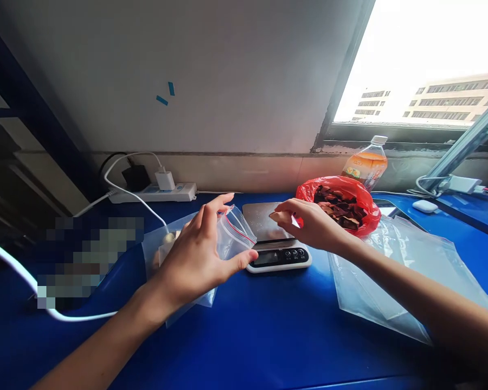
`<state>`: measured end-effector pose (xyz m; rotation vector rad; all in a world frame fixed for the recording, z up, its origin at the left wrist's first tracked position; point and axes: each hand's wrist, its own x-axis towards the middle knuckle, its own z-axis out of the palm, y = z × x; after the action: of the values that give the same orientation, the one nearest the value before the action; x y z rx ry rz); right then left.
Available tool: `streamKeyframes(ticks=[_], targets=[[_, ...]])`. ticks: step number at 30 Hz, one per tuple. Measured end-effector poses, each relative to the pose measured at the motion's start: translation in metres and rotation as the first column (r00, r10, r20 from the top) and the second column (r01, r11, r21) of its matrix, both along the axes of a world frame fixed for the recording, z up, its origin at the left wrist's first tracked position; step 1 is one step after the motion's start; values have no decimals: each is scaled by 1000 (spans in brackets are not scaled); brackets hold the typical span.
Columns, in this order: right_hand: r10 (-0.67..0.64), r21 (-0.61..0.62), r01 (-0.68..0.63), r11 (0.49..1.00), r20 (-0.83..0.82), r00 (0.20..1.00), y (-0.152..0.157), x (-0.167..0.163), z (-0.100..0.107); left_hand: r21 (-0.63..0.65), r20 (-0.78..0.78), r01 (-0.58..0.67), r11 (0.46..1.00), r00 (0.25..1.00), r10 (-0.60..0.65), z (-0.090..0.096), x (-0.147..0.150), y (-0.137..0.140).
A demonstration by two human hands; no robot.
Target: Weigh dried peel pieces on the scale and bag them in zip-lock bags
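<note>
A small clear zip-lock bag (233, 235) with a red seal line is in my left hand (199, 244). Its mouth is spread and tilted toward the scale, with my thumb and fingers at its edges. Over the steel plate of the kitchen scale (264, 216), my right hand (303, 222) is closed in a pinch. Whether a small piece sits between those fingertips I cannot make out. Pale specks lie on the plate, and the display looks dark. Just behind my right hand stands a red plastic bag (374, 214), open and filled with dark reddish-brown dried pieces (341, 208).
Large clear plastic bags (406, 276) lie at the right, and more bags (150, 249) lie under my left hand. Behind are an orange drink bottle (368, 165) and a power strip (183, 191) with chargers. A white cable (85, 316) crosses the left side.
</note>
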<state>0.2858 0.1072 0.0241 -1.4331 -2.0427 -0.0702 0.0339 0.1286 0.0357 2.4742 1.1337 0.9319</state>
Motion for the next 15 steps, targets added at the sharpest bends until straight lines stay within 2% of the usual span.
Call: streamKeyframes(ticks=[3, 6, 9, 13, 15], targets=[[161, 45, -156, 987, -178, 971, -17, -27, 17, 11, -30, 18, 1000, 999, -17, -1, 1, -2], [243, 4, -248, 969, -212, 947, -27, -50, 27, 59, -65, 61, 996, 996, -57, -4, 2, -6], [244, 3, -251, 968, -245, 938, -28, -61, 24, 117, -93, 78, 990, 993, -67, -7, 3, -10], [281, 157, -247, 956, -258, 925, -36, -62, 13, 162, -68, 77, 984, 995, -67, -8, 3, -13], [263, 175, -224, 959, -249, 932, -45, -60, 8, 176, -32, 58, 983, 998, -53, -5, 1, -15]])
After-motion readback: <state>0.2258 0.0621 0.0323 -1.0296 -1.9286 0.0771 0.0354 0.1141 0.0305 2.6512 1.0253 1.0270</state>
